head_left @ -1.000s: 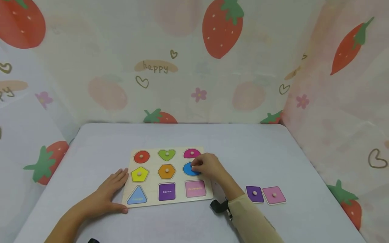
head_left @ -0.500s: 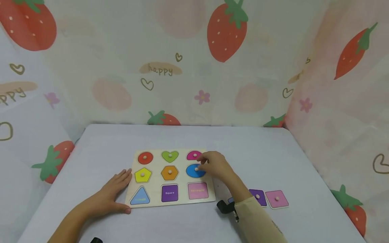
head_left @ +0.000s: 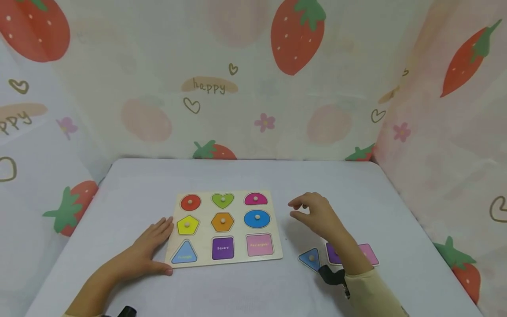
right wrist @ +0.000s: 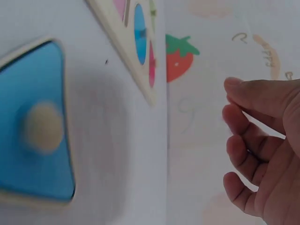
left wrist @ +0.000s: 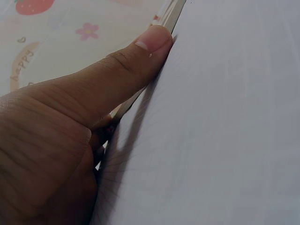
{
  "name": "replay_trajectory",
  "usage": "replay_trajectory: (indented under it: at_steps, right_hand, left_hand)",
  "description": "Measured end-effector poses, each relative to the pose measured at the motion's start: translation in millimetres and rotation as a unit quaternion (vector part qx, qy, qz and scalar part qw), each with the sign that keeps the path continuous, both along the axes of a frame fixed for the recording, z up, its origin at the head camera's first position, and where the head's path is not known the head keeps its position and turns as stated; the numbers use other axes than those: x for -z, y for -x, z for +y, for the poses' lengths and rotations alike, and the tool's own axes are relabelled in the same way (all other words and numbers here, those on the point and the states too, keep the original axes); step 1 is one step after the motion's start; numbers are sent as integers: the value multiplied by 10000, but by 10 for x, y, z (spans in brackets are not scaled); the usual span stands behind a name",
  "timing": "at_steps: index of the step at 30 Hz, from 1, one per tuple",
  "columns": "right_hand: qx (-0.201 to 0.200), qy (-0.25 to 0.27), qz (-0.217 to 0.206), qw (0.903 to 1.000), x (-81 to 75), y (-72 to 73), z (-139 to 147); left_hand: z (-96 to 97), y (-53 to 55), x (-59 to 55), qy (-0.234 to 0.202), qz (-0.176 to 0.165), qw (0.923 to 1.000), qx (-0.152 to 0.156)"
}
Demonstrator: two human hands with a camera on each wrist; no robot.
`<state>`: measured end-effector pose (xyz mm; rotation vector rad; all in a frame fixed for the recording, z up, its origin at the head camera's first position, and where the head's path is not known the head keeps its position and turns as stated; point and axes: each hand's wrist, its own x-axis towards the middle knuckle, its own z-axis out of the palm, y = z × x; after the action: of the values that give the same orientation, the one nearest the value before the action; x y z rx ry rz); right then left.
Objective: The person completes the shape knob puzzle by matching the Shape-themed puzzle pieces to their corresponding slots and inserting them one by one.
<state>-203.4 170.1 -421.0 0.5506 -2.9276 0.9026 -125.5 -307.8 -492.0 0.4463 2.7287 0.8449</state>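
Note:
A wooden shape puzzle board (head_left: 241, 242) lies on the table with knobbed pieces in its upper and middle rows. My left hand (head_left: 146, 251) rests along its left edge, fingers straight; in the left wrist view the thumb (left wrist: 140, 51) lies against the board's edge. My right hand (head_left: 317, 213) hovers to the right of the board, fingers loosely bent and holding nothing. Among the seated pieces is the blue oval (head_left: 263, 219). Below the right hand lies a loose blue triangle piece (head_left: 308, 260), its knob large in the right wrist view. The right forearm partly covers a purple square piece (head_left: 332, 255).
A pink rectangle piece (head_left: 370, 253) lies beside the purple one, partly behind the forearm. The bottom row's recesses, labelled triangle, square (head_left: 223, 255) and rectangular, show no knobs. Strawberry-print sheets (head_left: 253, 110) stand round the white table (head_left: 222, 290).
My right hand has let go of the blue oval's knob and moved right, off the board, uncovering the oval and the loose triangle. The left hand stays at the board's edge.

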Motion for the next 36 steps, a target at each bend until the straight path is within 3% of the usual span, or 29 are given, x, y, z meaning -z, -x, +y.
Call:
replay_trajectory:
  at_steps: [9,23,33,36]
  right_hand:
    - [-410,-227,137,9988,75,-185,428]
    - [-1430,-415,-747,9860,313,-349,689]
    - [-1592,-260,-1447,9762,385,-452,750]
    - [-1624,-232,-1417,9762,403,-460,751]
  left_hand:
    - [11,5,0,66,25,10000,-2]
    - [-6,20,15,69,-12,10000,-24]
    - [2,15,46,20,-25,10000,0]
    - [-9,5,36,-4,27,10000,10]
